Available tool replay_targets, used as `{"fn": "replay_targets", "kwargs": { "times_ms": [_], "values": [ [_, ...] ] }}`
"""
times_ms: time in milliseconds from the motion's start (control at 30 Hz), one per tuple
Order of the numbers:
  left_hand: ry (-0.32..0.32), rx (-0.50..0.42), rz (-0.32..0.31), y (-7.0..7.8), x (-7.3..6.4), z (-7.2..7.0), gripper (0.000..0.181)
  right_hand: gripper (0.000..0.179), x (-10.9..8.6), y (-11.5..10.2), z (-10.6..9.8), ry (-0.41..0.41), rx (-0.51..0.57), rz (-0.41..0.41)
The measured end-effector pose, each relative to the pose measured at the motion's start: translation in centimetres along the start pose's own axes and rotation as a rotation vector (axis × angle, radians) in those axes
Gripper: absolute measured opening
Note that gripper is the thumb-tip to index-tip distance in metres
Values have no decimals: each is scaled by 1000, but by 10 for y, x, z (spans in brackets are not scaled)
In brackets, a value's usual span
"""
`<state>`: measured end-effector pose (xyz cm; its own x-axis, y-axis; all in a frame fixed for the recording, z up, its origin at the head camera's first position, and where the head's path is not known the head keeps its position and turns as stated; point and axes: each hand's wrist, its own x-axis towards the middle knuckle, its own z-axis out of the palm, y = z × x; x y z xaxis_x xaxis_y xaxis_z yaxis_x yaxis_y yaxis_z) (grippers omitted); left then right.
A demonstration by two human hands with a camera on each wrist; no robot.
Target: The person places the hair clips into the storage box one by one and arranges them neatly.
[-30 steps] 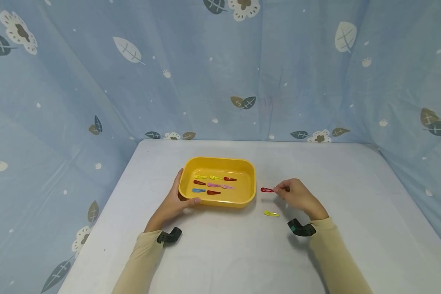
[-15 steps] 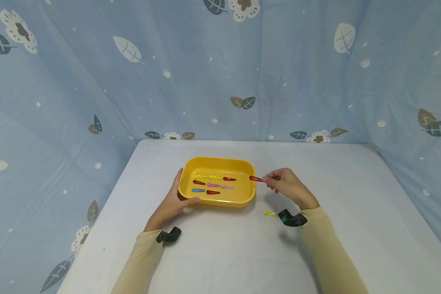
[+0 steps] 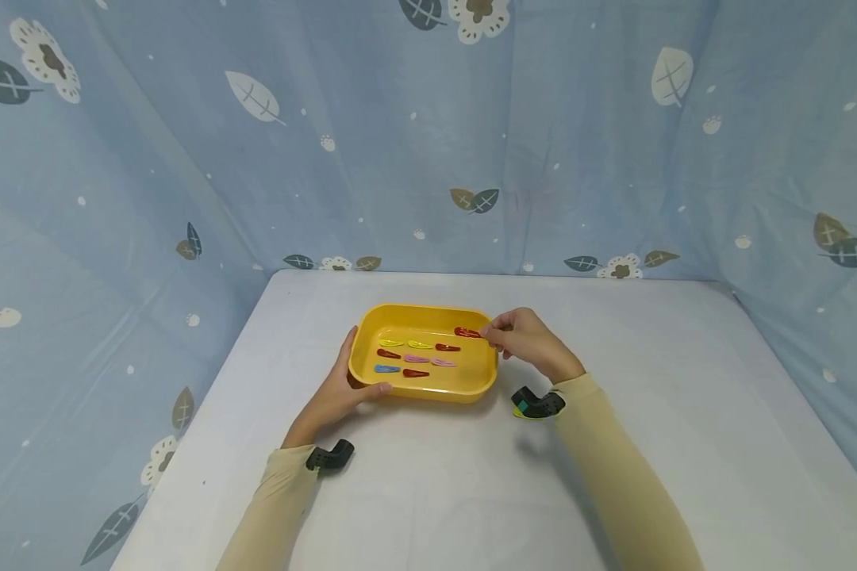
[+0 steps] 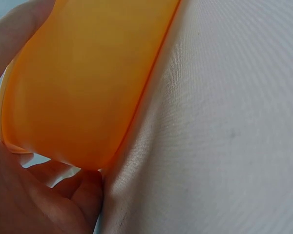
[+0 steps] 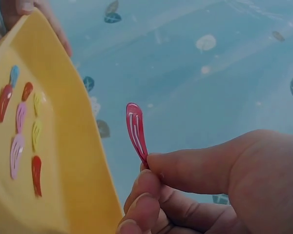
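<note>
A shallow yellow tray sits on the white table, and several snap hair clips lie on its floor. My left hand grips its left end, thumb on the near rim and fingers around the side. Over the tray's right end, my right hand pinches a red snap hair clip by its narrow tip, between thumb and fingers. Inside the tray are yellow clips, red clips, pink clips and a blue clip.
Another yellow clip lies on the white tabletop, mostly hidden under the black right wrist camera. A blue patterned curtain hangs behind the table and along both sides.
My right hand has carried the red hair clip up and leftward from the table beside the tray to over its right end. My left hand keeps its hold on the tray.
</note>
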<state>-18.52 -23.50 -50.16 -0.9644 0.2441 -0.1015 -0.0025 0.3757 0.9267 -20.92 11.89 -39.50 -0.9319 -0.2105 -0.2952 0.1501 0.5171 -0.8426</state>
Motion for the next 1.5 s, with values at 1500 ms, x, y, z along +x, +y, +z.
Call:
{"fn": "replay_targets", "kwargs": {
  "times_ms": [1500],
  "values": [
    [-1,-5,6,3,-2,-1,125,47,73,-16,56,-77,-365,148]
  ]
}}
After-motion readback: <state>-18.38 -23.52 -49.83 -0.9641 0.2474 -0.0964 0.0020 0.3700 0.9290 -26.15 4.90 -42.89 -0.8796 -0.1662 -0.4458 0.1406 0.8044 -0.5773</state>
